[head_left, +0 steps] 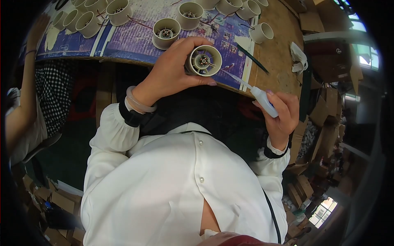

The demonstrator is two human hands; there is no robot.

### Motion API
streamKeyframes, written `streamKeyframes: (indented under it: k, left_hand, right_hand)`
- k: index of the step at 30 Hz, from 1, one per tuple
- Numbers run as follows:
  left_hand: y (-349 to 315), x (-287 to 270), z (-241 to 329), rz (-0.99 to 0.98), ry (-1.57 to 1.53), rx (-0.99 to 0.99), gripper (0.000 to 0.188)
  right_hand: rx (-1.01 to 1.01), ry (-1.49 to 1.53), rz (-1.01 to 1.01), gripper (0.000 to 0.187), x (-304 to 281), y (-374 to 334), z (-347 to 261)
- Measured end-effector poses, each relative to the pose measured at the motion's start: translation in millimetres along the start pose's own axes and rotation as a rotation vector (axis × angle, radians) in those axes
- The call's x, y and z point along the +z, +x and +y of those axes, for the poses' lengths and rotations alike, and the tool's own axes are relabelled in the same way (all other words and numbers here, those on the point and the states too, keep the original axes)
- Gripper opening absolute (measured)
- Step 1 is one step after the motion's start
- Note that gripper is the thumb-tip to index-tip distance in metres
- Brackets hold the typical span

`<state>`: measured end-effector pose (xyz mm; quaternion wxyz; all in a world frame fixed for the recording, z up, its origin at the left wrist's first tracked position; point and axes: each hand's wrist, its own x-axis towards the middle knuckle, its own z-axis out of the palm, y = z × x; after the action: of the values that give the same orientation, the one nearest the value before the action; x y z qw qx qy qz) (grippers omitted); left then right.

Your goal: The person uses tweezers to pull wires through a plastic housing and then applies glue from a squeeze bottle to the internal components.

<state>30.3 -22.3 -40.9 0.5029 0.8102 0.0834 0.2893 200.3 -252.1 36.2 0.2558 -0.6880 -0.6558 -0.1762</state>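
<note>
My left hand is wrapped round a cream plastic fan housing, a short tube with spokes and a small motor at its centre. Its open end is tilted up toward me, near the table's front edge. In my right hand is a small white squeeze bottle with a long thin nozzle. The nozzle points up and left, its tip close to the right side of the housing; whether they touch I cannot tell. Just beyond my left hand stands another such housing with a motor inside.
Several more cream housings with thin wires stand along the far side of the table. A dark green stick-like tool and a crumpled white tissue lie at the right. Another person's arm rests at the left. Cardboard boxes are stacked on the right.
</note>
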Motion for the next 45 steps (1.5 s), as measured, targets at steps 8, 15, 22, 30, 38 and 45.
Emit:
streamKeyframes:
  k: [8, 15, 22, 30, 38, 45]
  left_hand:
    - [-1, 3, -4, 0.015, -0.085, -0.005, 0.07]
    - [-1, 4, -4, 0.028, -0.104, -0.006, 0.071]
    - [0, 3, -3, 0.027, -0.076, -0.005, 0.071]
    - [0, 0, -3, 0.021, -0.049, -0.008, 0.071]
    - [-3, -10, 1, 0.04, -0.095, -0.029, 0.074]
    - [-12, -68, 13, 0.031, -0.444, 0.082, 0.07]
  right_hand:
    - [0.0, 0.0, -0.004, 0.05, -1, 1, -2]
    - [-0.011, -0.004, 0.0, 0.049, -1, 0, 1]
    - [0.016, 0.009, -0.003, 0.048, 2, -2, 2]
    - [0.119, 0.098, 0.029, 0.049, 9, -12, 10]
    - [0.535, 0.48, 0.284, 0.034, 28, -51, 15]
    - [0.649, 0.743, 0.42, 0.034, 55, -56, 16]
